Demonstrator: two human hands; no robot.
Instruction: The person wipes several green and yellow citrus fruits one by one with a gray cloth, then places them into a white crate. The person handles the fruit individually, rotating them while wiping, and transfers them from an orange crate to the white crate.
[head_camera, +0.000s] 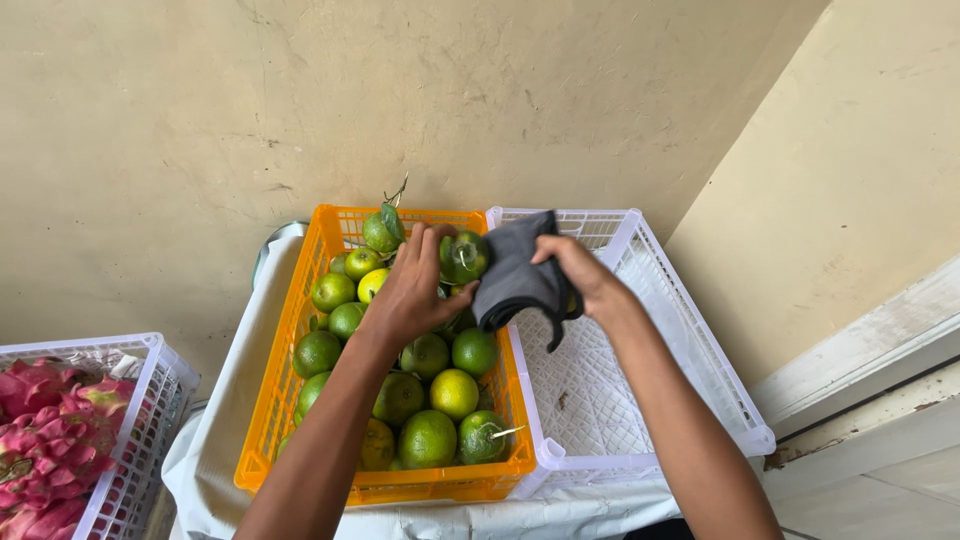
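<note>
Wiping a green citrus fruit (462, 256) held above the orange crate (290, 370), at its far end.

Left hand (415, 290) is closed around the fruit, lifted clear of the pile of green and yellow-green citrus (430, 400) filling the orange crate; right hand (580, 272) grips a bunched grey cloth (515, 275) pressed against the fruit's right side. Judged step: cleaning one fruit, mid-wipe. The next move would call for turning the fruit within the fingers so unwiped skin meets the cloth, keeping the hold firm. The fruit looks round, glossy dark green, with pale scuff marks. Right of the orange crate, touching it, sits a white crate (650, 300); well to its left, another white crate (150, 390) holds pink dragon fruit (50, 430).
</note>
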